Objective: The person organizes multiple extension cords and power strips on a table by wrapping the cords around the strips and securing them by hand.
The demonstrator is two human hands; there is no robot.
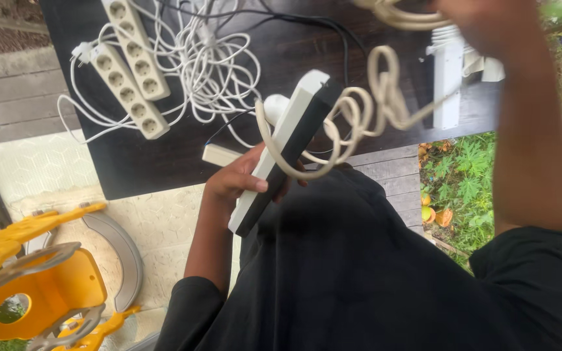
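My left hand grips a long white and black power strip, held tilted above the edge of a dark table. Its cream cable curls in loops from the strip up to my right hand, which is raised at the top right and closed on a bundle of that cable. Part of the right hand is cut off by the frame's top edge.
Two white multi-socket power strips lie side by side on the table's left among tangled white cords. Another white strip lies at the table's right. A yellow and grey plastic object sits bottom left. Wooden planks and green plants lie to the right.
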